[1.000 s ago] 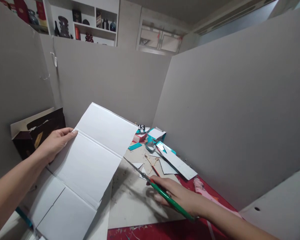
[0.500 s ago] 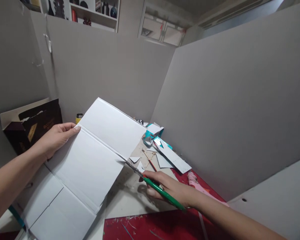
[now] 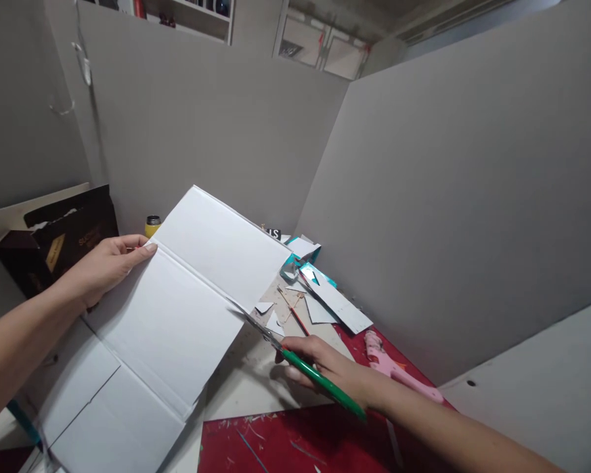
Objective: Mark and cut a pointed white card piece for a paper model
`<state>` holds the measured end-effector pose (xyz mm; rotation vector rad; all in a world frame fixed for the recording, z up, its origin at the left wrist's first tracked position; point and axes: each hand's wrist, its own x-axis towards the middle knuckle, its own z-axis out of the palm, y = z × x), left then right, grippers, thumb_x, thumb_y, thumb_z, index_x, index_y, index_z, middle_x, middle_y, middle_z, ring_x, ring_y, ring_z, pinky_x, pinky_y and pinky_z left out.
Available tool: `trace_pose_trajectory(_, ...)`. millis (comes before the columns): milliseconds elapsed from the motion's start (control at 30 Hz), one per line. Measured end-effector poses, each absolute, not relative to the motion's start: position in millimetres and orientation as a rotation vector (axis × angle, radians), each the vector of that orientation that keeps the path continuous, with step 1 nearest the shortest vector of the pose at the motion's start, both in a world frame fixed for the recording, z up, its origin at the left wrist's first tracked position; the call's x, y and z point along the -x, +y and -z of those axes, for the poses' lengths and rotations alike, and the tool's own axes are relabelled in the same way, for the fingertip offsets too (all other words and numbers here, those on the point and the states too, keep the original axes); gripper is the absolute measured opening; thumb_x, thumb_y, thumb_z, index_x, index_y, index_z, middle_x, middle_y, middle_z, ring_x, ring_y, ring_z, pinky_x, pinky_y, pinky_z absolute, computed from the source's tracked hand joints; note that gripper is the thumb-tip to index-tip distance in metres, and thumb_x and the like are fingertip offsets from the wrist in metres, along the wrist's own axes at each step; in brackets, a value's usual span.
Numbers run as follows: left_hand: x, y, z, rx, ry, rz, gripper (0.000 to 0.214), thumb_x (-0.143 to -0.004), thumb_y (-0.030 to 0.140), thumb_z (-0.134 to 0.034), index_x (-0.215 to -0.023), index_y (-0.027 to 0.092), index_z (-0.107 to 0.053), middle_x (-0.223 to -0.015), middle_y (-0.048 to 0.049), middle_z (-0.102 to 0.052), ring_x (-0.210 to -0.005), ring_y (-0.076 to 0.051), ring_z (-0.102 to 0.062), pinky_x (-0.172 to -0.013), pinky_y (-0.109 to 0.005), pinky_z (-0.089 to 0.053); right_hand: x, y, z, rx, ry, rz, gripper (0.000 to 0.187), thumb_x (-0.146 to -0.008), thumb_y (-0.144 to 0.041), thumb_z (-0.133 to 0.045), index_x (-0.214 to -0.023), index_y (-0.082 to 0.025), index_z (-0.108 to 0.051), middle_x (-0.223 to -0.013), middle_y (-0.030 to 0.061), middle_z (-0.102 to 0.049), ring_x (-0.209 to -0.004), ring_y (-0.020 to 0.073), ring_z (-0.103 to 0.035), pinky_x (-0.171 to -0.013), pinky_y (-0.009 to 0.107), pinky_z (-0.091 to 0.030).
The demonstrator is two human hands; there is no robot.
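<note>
A large sheet of white cardboard (image 3: 177,315) with folded creases is held up and tilted over the table. My left hand (image 3: 113,263) pinches its left edge near the upper crease, thumb on top. My right hand (image 3: 325,368) grips green-handled scissors (image 3: 320,382). Their blades reach over the cardboard's right edge, at the end of that same crease. The lower blade is hidden behind the cardboard. A slit runs across the lower panel of the sheet.
Paper scraps, a paintbrush (image 3: 299,320) and a long white strip (image 3: 342,305) lie behind my right hand. A pink glue gun (image 3: 398,371) rests on the red surface (image 3: 276,443). A dark box (image 3: 73,236) and a yellow jar (image 3: 152,225) stand at left. Grey partitions (image 3: 448,197) enclose the table.
The view has shifted slightly, showing more of the pink glue gun. Both hands keep their holds, and the scissors stay at the cardboard's crease.
</note>
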<state>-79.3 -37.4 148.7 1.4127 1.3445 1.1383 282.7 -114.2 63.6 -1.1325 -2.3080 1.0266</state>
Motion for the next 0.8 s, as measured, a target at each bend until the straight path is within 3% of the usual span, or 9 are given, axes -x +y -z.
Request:
trace_pose_trajectory(267,79,-39,-147,-1.421,1.331,-1.12,0.051,-0.061,0.06,-0.082,-0.094,0.022,-0.071,-0.072,0.0014,-0.075,-0.06,-0.016,-0.065,-0.054,-0.024,-0.05,-282,-117,-55,1.102,-2.189,-1.186,0.021,-0.084,-0.027,-0.056,-0.069,-0.02,-0.044,-0.063,-0.0063,-0.034,-0.058,0.0095,-0.033,-0.054,0.022,-0.032)
trace_pose_trajectory(567,84,-35,-142,-1.439,1.303,-1.104,0.053,-0.064,0.059,-0.081,-0.101,0.022,-0.071,-0.081,0.0009,-0.077,-0.071,-0.017,-0.068,-0.063,-0.022,-0.05,-283,-121,-48,1.095,-2.172,-1.166,0.03,-0.087,-0.034,-0.055,-0.064,-0.021,-0.039,-0.057,-0.0064,-0.036,-0.054,0.0093,-0.032,-0.051,0.023,-0.029)
trace_pose_trajectory(800,76,-41,-140,-1.449,1.315,-1.063,0.054,-0.064,0.061,-0.08,-0.101,0.023,-0.072,-0.083,-0.0014,-0.077,-0.071,-0.021,-0.07,-0.061,-0.027,-0.053,-277,-127,-65,1.161,-2.321,-1.035,0.018,-0.088,-0.034,-0.053,-0.078,-0.021,-0.045,-0.07,-0.0036,-0.043,-0.063,0.0123,-0.039,-0.057,0.024,-0.035)
